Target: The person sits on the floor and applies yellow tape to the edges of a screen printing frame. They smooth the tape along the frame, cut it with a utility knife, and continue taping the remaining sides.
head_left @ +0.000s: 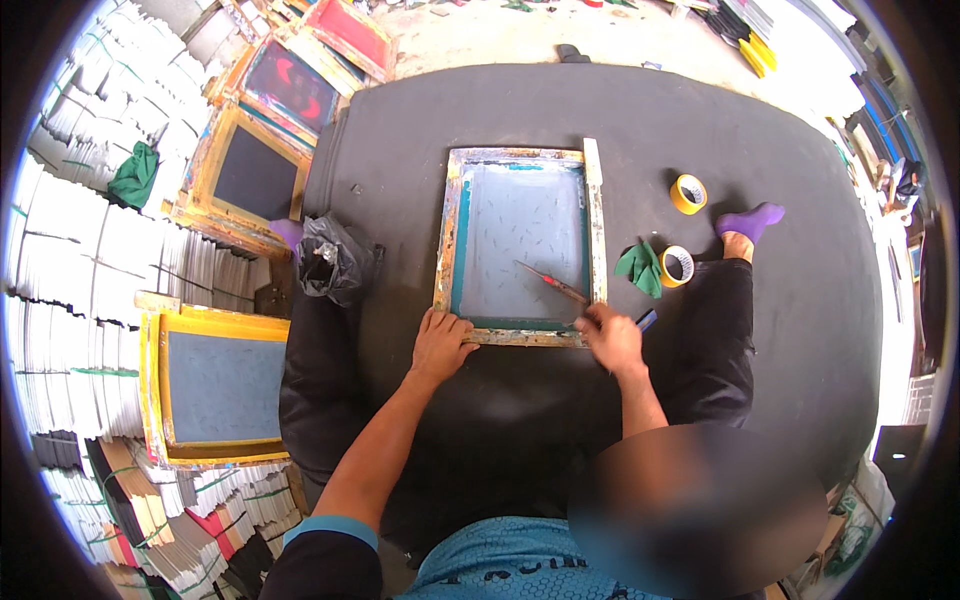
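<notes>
You are pressing your left hand point(441, 345), fingers spread, on the near rail of the screen-printing frame point(521, 245) lying flat on the dark mat point(640, 120). Your right hand point(612, 338) is pinching a red-handled tool point(552, 284) over the mesh. A slip could probably pierce the mesh. The tool's tip is too thin to identify.

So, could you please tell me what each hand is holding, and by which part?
The right hand holds a thin red-handled tool by its near end. The left hand holds nothing; it rests flat on the screen frame's near edge.
</notes>
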The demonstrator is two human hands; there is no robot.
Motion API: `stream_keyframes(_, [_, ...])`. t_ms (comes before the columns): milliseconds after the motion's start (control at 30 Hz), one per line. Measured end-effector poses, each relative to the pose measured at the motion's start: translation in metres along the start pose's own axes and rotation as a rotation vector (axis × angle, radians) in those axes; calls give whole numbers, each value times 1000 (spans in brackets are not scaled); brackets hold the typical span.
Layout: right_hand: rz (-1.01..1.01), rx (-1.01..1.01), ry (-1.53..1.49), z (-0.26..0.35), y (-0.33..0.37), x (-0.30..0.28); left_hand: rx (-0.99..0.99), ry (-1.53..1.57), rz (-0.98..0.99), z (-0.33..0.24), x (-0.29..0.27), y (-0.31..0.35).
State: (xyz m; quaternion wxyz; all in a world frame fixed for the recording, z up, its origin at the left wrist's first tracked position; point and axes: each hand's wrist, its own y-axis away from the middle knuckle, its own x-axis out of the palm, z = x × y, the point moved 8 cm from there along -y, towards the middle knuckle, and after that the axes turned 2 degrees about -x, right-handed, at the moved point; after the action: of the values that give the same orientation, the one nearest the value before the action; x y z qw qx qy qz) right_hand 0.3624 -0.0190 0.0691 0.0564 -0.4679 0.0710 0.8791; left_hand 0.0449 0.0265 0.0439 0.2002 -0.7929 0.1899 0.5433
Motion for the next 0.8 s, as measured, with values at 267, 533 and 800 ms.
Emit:
stream_keyframes(267, [-201,250,313,-67,-82,-18,-53,208,-80,14,-7,29])
stream_keyframes(533, [-142,-175,311,53,-78,61,-692,448,-316,75,2,47])
stream_keyframes(800, [-240,-173,190,22,-74,66,-760,326,-68,82,21,16])
